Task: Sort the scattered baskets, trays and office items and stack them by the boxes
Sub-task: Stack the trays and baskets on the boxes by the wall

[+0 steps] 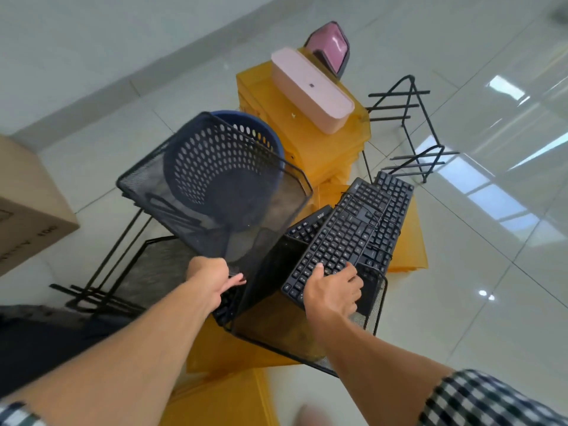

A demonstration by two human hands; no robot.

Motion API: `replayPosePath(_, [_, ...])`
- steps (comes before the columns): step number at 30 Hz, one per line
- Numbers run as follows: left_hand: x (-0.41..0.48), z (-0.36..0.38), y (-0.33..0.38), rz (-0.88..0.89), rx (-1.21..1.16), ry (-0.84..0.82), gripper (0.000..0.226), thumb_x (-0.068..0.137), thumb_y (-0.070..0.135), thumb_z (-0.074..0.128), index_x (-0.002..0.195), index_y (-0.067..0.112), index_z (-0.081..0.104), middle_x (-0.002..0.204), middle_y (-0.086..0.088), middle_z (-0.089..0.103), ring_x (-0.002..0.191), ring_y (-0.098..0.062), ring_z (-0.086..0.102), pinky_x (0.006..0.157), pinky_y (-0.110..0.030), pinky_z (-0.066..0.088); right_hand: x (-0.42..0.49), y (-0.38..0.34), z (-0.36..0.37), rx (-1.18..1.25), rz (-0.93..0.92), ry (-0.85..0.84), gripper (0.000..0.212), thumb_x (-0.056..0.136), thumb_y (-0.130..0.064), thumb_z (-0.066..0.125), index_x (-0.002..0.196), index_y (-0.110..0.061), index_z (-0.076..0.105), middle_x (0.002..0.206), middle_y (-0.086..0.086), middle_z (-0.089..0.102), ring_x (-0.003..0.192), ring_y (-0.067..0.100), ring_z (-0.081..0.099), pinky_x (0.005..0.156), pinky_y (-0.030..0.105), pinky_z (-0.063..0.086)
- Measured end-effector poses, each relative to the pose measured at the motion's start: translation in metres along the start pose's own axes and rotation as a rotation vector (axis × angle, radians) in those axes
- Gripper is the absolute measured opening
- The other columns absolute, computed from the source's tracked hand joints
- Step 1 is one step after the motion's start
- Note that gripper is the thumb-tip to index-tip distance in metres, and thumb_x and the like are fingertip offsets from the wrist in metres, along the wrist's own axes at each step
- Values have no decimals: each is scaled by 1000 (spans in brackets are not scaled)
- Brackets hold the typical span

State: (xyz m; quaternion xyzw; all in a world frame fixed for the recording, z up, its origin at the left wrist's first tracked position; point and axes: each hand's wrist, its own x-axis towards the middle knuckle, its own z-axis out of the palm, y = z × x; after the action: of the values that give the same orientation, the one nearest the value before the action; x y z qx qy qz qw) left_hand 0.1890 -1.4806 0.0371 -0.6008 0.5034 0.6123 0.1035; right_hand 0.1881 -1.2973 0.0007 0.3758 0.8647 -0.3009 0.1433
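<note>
My left hand [212,282] grips the near corner of a black mesh tray [147,179], which is lifted and tilted. A dark blue perforated round basket [221,167] shows through the mesh behind it. My right hand [333,292] holds the near end of a black keyboard [344,235]. That keyboard lies on other black keyboards [393,198]. Below my hands sits another black mesh tray [373,305], resting on yellow trays [221,395].
A stack of yellow trays [307,142] carries a long pink box [310,90], with a pink and black item [330,49] behind it. Black wire racks stand at right [412,127] and lower left [101,272]. A cardboard box [24,204] sits at left on the tiled floor.
</note>
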Motion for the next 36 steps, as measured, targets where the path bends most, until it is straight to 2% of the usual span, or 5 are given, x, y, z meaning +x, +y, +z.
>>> replayPosePath(8, [-89, -104, -19, 155, 212, -29, 46, 101, -5, 47, 146, 6, 42, 145, -17, 46, 99, -30, 57, 69, -37, 62, -97, -53, -68, 466, -95, -94, 69, 98, -53, 56, 153, -19, 33, 152, 7, 40, 133, 28, 47, 108, 40, 37])
replayPosePath(14, [-185, -227, -26, 214, 326, -69, 22, 102, 4, 52, 120, 16, 54, 135, -8, 54, 102, -28, 67, 69, -33, 63, -197, -56, -136, 683, -21, -179, 52, 93, -48, 68, 137, -26, 53, 114, -7, 63, 89, 2, 61, 79, 14, 51])
replayPosePath(20, [-263, -371, -36, 244, 439, 38, 11, 95, 3, 64, 102, 9, 57, 114, -14, 62, 103, -38, 66, 82, -53, 60, -315, -36, -171, 538, -162, -444, 14, 99, -31, 64, 97, -18, 70, 93, 8, 74, 88, 29, 72, 78, 50, 61])
replayPosePath(32, [-353, -603, -83, 172, 308, 63, 21, 105, 6, 45, 117, 13, 61, 105, -12, 73, 78, -24, 76, 62, -29, 60, -514, -63, -141, -74, -497, -747, 31, 94, -45, 67, 96, -14, 69, 79, 1, 68, 71, 18, 66, 46, 27, 52])
replayPosePath(36, [-364, -670, -84, 189, 283, 122, 18, 105, 8, 45, 102, 15, 61, 92, -7, 74, 69, -20, 76, 56, -25, 58, -592, -70, -110, -65, -617, -578, 50, 100, -50, 54, 107, -4, 71, 86, 8, 66, 82, 30, 62, 73, 29, 40])
